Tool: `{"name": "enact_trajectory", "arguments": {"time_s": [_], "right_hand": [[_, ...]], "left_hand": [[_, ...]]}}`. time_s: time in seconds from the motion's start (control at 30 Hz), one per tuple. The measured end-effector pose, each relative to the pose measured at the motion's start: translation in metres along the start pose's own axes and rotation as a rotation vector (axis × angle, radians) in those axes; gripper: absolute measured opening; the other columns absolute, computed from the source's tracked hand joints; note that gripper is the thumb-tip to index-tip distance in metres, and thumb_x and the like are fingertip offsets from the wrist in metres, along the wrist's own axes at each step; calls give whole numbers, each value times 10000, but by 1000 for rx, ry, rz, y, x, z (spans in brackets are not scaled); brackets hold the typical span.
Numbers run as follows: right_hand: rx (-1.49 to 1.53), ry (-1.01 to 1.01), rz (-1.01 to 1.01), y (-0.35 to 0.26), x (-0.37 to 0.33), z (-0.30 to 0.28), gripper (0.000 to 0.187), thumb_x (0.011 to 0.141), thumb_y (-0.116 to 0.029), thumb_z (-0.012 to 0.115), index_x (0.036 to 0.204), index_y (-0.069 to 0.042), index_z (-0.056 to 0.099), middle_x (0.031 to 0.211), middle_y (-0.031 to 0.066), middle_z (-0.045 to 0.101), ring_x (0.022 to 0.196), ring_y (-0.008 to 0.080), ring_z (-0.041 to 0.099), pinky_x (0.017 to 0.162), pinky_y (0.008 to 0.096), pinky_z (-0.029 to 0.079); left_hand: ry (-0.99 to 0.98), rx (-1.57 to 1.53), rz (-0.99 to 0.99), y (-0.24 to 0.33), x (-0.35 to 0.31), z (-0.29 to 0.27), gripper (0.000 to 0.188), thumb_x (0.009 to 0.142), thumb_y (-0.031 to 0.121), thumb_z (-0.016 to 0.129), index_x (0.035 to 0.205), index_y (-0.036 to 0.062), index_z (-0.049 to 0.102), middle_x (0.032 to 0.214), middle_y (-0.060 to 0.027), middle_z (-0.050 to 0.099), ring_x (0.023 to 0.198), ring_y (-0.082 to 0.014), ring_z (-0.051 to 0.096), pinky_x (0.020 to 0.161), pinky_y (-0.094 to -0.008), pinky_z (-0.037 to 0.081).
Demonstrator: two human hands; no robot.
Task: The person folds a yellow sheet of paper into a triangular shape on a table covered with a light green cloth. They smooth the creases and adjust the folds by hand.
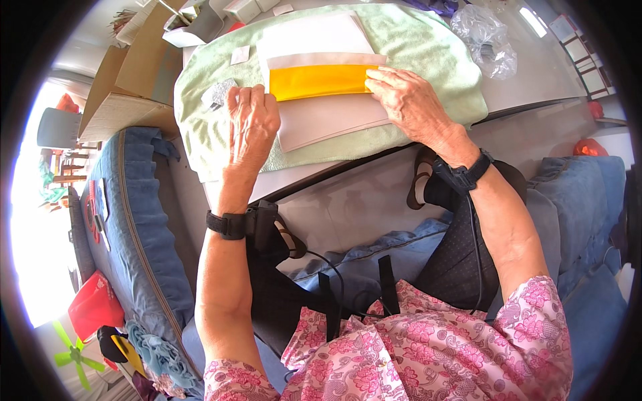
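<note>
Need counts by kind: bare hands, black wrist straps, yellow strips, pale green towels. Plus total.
Bare hands: 2 (left hand, right hand)
Black wrist straps: 2 (left strap, right strap)
Yellow strip: 1
Pale green towel: 1
Total: 6

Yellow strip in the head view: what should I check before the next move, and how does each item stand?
1. Yellow strip over the white sheets: ok.
2. Right hand on the strip's right end: ok.
3. Left hand touching the strip's left end: cannot tell; fingers are close by.
4. Green towel beneath the sheets: ok.
5. Crumpled grey piece apart from the strip: ok.
</note>
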State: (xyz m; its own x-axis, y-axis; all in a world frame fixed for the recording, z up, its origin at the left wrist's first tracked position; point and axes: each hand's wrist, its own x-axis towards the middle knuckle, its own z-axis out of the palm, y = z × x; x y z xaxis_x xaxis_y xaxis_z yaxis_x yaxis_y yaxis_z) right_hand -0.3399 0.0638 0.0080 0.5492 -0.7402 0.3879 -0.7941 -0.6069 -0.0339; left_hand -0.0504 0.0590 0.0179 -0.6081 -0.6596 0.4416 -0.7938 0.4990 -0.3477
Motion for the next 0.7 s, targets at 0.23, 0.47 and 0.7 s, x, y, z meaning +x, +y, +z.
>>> {"name": "enact_trajectory", "arguments": {"time_s": [0.23,0.47,0.7], "right_hand": [[-37,99,5,-4,3,5,156,874,-69,567,958,19,665,1127,145,643,1070,281,623,919,386,510],[-128,196,-17,-23,11,11,62,810,-31,583,809,9,631,986,159,584,947,288,608,826,387,525],[-64,226,-20,-31,13,10,35,756,-36,615,770,-7,627,939,127,574,906,258,591,779,371,518]], "left_hand": [[157,-58,-129,-9,-1,0,137,766,0,657,893,-39,623,1019,-183,615,939,-307,581,898,-439,436],[304,-532,-81,45,26,6,214,723,46,708,921,13,636,956,-119,596,889,-309,561,782,-424,473],[204,-422,13,63,36,6,91,704,42,608,794,51,599,858,-91,562,839,-271,562,679,-375,521]]}}
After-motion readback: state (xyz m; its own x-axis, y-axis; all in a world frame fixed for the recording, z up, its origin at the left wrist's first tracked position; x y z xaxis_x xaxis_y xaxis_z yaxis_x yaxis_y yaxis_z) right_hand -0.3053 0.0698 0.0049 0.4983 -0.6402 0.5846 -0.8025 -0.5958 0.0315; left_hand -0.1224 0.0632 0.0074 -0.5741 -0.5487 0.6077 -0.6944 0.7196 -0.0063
